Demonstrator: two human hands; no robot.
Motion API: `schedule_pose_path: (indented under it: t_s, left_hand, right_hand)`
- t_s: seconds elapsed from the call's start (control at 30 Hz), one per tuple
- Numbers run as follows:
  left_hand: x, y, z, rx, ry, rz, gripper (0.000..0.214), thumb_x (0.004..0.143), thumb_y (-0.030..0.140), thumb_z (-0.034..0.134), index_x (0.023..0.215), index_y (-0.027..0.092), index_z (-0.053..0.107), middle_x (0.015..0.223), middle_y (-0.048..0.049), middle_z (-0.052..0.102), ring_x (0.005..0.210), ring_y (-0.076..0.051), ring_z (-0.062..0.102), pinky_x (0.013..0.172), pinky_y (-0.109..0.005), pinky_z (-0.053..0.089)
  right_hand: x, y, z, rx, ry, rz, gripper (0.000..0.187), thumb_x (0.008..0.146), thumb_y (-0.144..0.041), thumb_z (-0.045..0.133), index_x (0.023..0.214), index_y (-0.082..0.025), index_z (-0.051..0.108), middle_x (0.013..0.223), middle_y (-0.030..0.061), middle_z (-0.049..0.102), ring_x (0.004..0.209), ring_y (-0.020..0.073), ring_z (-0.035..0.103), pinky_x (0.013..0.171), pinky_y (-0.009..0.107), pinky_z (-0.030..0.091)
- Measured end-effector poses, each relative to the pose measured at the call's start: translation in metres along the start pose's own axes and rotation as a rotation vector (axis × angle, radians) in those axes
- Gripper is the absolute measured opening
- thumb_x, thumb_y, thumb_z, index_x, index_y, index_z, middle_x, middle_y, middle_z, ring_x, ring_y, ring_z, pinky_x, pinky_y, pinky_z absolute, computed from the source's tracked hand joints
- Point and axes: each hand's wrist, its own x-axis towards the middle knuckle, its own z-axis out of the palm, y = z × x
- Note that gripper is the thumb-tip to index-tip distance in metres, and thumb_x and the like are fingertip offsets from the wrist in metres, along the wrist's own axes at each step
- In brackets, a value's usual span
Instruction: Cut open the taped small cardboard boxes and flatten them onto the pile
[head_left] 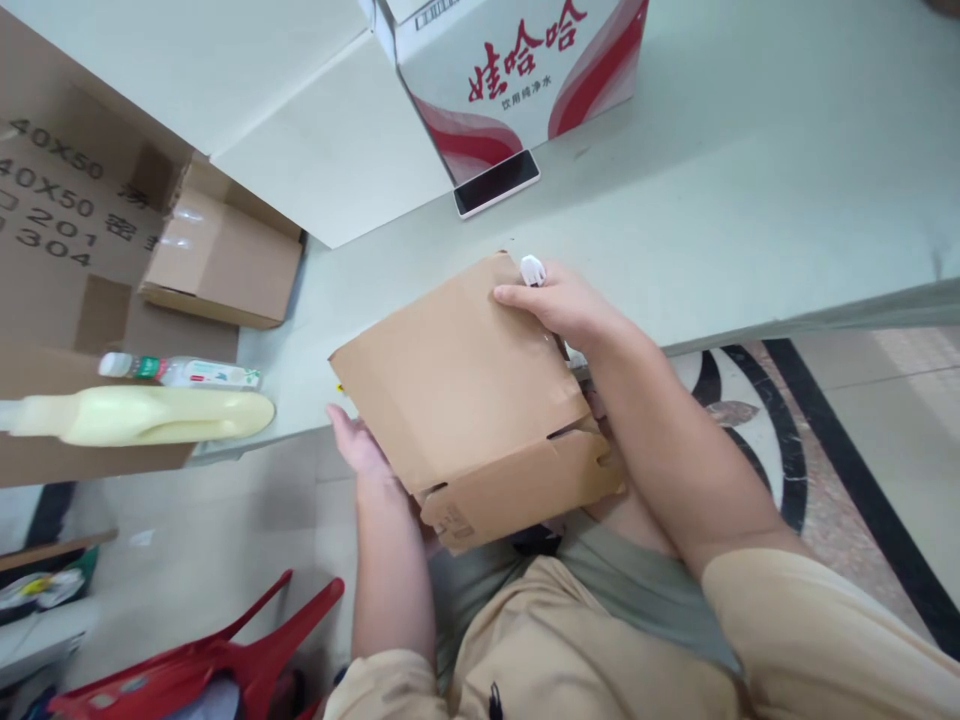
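Two bottles, far left: a clear one [180, 372] and a pale yellow one [150, 415] lie on brown cardboard [45, 200].
Table [750, 200]: pale green, bearing a small open carton [225, 260], a white printed carton [517, 70] and a phone [496, 183].
Floor [825, 450]: patterned tiles.
Box [465, 390]: plain brown, tilted, at the table's near edge.
Left hand [356, 445]: against the box's left edge; fingers hidden, grip unclear.
Right hand [559, 300]: fingers together, clamped on its far corner.

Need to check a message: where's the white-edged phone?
The white-edged phone lies upper centre in the head view, on the pale table against the foot of the red and white carton, beyond the brown cardboard box.
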Motion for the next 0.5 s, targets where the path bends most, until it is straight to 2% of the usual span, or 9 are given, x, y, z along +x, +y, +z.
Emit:
schedule_pose_path:
  t_s: [0.07, 0.13, 0.2, 0.27, 0.37, 0.43, 0.5]
  left_hand:
    - [0.004, -0.007, -0.005, -0.023, 0.067, -0.083, 0.067, 0.065, 0.074, 0.078, 0.106, 0.021, 0.071, 0.104, -0.0080, 0.075, 0.108, -0.030, 0.070, 0.100, -0.048, 0.057]
    - [0.010, -0.009, -0.006, -0.015, 0.123, -0.110, 0.066, 0.045, 0.055, 0.095, 0.099, 0.022, 0.073, 0.097, -0.0059, 0.077, 0.109, -0.030, 0.070, 0.102, -0.043, 0.057]
    - [0.022, -0.008, -0.004, -0.019, 0.167, -0.088, 0.067, 0.040, 0.046, 0.098, 0.098, 0.023, 0.074, 0.097, -0.0035, 0.077, 0.110, -0.028, 0.070, 0.100, -0.039, 0.058]
    - [0.040, -0.004, 0.001, -0.053, 0.200, -0.033, 0.062, 0.047, 0.055, 0.094, 0.097, 0.025, 0.073, 0.099, -0.0011, 0.078, 0.114, -0.026, 0.069, 0.097, -0.035, 0.058]
    - [0.071, 0.004, 0.014, -0.115, 0.166, 0.119, 0.046, 0.070, 0.062, 0.079, 0.092, 0.023, 0.070, 0.102, -0.0015, 0.078, 0.128, -0.025, 0.061, 0.103, -0.034, 0.055]
    - [0.091, 0.010, 0.024, -0.169, 0.104, 0.180, 0.036, 0.087, 0.056, 0.065, 0.093, 0.021, 0.068, 0.108, -0.0033, 0.077, 0.134, -0.023, 0.057, 0.110, -0.037, 0.052]
    - [0.106, 0.015, 0.035, -0.242, 0.086, 0.176, 0.033, 0.098, 0.047, 0.051, 0.098, 0.019, 0.067, 0.110, -0.0043, 0.076, 0.133, -0.021, 0.057, 0.112, -0.036, 0.050]
  right_hand:
    - [0.005, 0.003, 0.002, 0.000, 0.073, -0.015, 0.021, 0.074, -0.034, 0.077, 0.079, -0.016, 0.066, 0.082, 0.0039, 0.071, 0.074, 0.0151, 0.066, 0.068, 0.026, 0.053]
    - [0.010, 0.004, 0.003, -0.017, 0.137, -0.041, 0.025, 0.076, -0.037, 0.076, 0.074, -0.017, 0.061, 0.075, 0.0023, 0.067, 0.069, 0.0137, 0.063, 0.063, 0.025, 0.051]
    - [0.016, 0.004, 0.001, -0.017, 0.188, -0.051, 0.031, 0.081, -0.042, 0.072, 0.070, -0.018, 0.056, 0.070, 0.0017, 0.063, 0.065, 0.0121, 0.060, 0.055, 0.022, 0.046]
    - [0.022, 0.002, -0.003, 0.004, 0.272, -0.077, 0.031, 0.086, -0.043, 0.066, 0.073, -0.017, 0.057, 0.072, 0.0025, 0.064, 0.067, 0.0114, 0.061, 0.052, 0.020, 0.042]
    - [0.031, -0.001, -0.010, 0.017, 0.431, -0.168, 0.027, 0.086, -0.042, 0.065, 0.078, -0.017, 0.059, 0.080, 0.0031, 0.066, 0.075, 0.0106, 0.064, 0.054, 0.017, 0.041]
    - [0.035, -0.001, -0.010, 0.039, 0.440, -0.162, 0.032, 0.086, -0.049, 0.065, 0.079, -0.019, 0.056, 0.079, 0.0024, 0.064, 0.073, 0.0104, 0.063, 0.049, 0.017, 0.035]
    - [0.037, 0.000, -0.006, 0.075, 0.386, -0.088, 0.041, 0.085, -0.059, 0.064, 0.079, -0.020, 0.053, 0.076, 0.0016, 0.061, 0.067, 0.0102, 0.060, 0.045, 0.018, 0.027]
